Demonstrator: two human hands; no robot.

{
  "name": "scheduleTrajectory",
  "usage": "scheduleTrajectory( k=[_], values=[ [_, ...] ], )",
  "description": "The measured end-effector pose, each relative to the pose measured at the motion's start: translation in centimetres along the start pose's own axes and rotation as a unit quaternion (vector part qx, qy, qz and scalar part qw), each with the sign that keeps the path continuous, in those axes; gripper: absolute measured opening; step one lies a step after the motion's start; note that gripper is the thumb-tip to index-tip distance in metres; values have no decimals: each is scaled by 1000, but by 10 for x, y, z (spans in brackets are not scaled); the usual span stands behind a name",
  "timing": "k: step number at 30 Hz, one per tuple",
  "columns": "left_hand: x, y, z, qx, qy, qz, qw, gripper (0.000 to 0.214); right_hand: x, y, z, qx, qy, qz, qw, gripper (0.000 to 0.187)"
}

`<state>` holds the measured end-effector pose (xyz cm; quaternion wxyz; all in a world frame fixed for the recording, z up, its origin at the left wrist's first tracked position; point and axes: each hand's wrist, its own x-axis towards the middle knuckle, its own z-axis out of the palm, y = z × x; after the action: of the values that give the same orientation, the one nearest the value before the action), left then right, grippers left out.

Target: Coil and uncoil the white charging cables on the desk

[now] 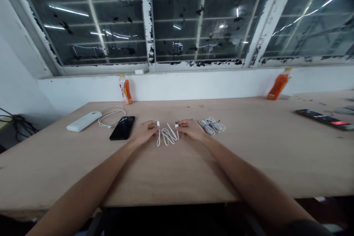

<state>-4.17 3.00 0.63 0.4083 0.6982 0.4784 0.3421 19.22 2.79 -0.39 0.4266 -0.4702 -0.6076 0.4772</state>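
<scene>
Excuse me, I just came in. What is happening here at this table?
A person is holding a loosely looped white cable over a wooden table. The left hand and the right hand each pinch a plug end. A bundled white cable lies right of the hands, and a black phone and a white power bank lie to the left.

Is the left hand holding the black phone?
No, the left hand pinches a white cable's plug; the black phone lies flat on the table beside it.
</scene>
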Motion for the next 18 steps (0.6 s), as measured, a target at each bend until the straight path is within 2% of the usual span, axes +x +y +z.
scheduleTrajectory(
  k=[4, 9, 13, 18],
  values=[
    [-3, 3, -3, 47, 14, 47, 998, 35, 1, 4, -1, 0, 2, -40, 999, 27],
    [-7, 8, -6, 75, 18, 126, 989, 35, -2, 5, 0, -69, 16, -98, 993, 27],
    [-14, 14, -5, 127, 9, 149, 981, 33, -5, 5, 2, -114, 5, -112, 987, 28],
    [-20, 18, 1, 166, -2, 177, 970, 27, -6, 5, 3, -101, -6, -111, 989, 30]
  ],
)
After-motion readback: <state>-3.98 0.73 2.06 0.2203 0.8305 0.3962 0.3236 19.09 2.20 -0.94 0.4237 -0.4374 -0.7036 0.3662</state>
